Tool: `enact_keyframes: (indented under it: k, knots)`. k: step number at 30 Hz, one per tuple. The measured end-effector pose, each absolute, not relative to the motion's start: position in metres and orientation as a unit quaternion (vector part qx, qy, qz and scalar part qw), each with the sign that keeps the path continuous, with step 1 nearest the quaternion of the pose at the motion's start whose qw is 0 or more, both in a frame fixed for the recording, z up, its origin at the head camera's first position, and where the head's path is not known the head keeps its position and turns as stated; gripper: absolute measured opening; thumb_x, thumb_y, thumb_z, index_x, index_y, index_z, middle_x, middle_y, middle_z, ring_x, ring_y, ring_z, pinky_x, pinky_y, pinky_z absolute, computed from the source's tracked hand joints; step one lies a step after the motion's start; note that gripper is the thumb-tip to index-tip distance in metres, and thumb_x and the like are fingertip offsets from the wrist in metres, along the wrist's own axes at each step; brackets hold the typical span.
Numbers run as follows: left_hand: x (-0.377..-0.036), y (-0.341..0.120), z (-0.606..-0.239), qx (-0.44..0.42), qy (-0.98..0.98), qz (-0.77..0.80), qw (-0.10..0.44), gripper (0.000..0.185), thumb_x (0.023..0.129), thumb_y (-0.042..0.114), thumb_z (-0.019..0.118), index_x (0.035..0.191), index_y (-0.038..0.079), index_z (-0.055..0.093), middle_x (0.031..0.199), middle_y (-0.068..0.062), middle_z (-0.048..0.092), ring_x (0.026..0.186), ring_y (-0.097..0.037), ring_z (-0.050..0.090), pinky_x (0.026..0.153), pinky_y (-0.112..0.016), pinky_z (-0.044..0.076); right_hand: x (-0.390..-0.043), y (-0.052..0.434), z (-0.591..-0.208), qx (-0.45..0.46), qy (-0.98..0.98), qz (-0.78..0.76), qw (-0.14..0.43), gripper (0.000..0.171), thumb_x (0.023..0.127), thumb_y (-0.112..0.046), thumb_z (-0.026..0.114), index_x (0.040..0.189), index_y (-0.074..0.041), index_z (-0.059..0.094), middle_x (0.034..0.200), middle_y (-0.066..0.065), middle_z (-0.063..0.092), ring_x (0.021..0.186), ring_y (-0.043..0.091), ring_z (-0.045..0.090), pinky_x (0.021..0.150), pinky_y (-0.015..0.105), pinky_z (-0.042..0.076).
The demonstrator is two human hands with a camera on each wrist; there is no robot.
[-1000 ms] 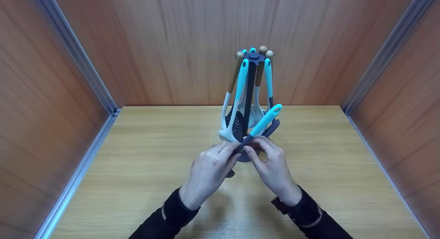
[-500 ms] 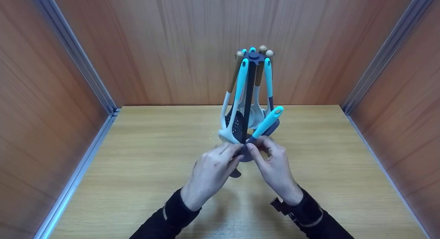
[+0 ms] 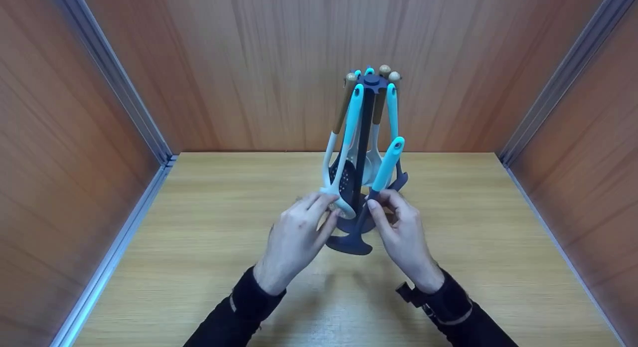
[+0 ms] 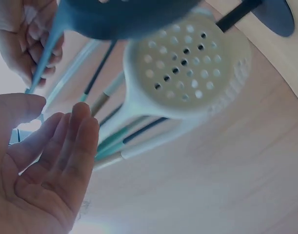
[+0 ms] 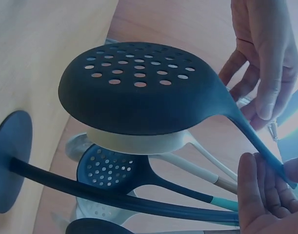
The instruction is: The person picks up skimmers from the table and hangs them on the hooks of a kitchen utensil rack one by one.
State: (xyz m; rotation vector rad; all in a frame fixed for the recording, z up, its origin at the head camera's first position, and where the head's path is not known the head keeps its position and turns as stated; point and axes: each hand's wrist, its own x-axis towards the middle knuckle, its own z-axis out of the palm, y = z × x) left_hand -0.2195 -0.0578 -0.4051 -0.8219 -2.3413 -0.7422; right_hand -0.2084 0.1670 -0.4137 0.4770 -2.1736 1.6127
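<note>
My right hand (image 3: 404,232) pinches the dark shaft of a skimmer (image 3: 350,245) with a turquoise handle (image 3: 388,167). The skimmer leans in front of the utensil stand (image 3: 365,142), its handle end up and its head low. Its perforated dark head (image 5: 139,97) fills much of the right wrist view. To the left, my left hand (image 3: 299,232) has straight fingers and a gap between thumb and fingers (image 4: 88,141), with nothing held there. Its fingertips are near the white skimmer (image 4: 183,63) hanging on the stand; whether they touch it I cannot tell.
Around the stand hang several utensils, with turquoise handles (image 3: 393,110) or wooden handles (image 3: 345,105). A dark slotted spoon (image 3: 347,180) hangs on its near side. The round base (image 5: 14,161) rests on the wooden table (image 3: 224,212). Wooden panels (image 3: 279,73) enclose the back and sides.
My left hand has let go of the dark skimmer and moved slightly left. The skimmer has swung more upright in my right hand, and its head now shows below the fingers.
</note>
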Motion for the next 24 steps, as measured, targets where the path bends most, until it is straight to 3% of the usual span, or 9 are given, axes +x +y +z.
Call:
enact_keyframes:
  k: [9,16,24]
  knots:
    - [-0.244,-0.073,-0.402,-0.229,-0.897,-0.256,0.278,0.033,0.103,0.033,0.064,0.130,0.014,0.067,0.117,-0.001,0.069,0.100,-0.015,0.067,0.083,-0.031,0.059,-0.216,0.171,-0.402,0.150,-0.779,0.587,0.162,0.035,0.107,-0.036,0.056,0.123,-0.006,0.063,0.105,0.005,0.064,0.092,0.021,0.068,0.076,0.040,0.063]
    - [-0.268,-0.086,-0.408,-0.193,-0.909,-0.244,0.278,0.039,0.104,0.036,0.061,0.136,0.013,0.064,0.126,-0.006,0.068,0.115,-0.025,0.067,0.099,-0.046,0.055,-0.222,0.174,-0.389,0.146,-0.800,0.559,0.161,0.030,0.108,-0.036,0.055,0.122,-0.011,0.065,0.104,0.002,0.064,0.090,0.019,0.066,0.070,0.038,0.061]
    - [-0.292,-0.096,-0.422,-0.150,-0.935,-0.202,0.249,0.044,0.105,0.040,0.059,0.140,0.012,0.061,0.134,-0.009,0.065,0.123,-0.030,0.062,0.097,-0.052,0.052,-0.231,0.177,-0.376,0.137,-0.797,0.570,0.143,0.028,0.107,-0.036,0.056,0.119,-0.012,0.065,0.102,0.006,0.063,0.086,0.025,0.064,0.071,0.035,0.060]
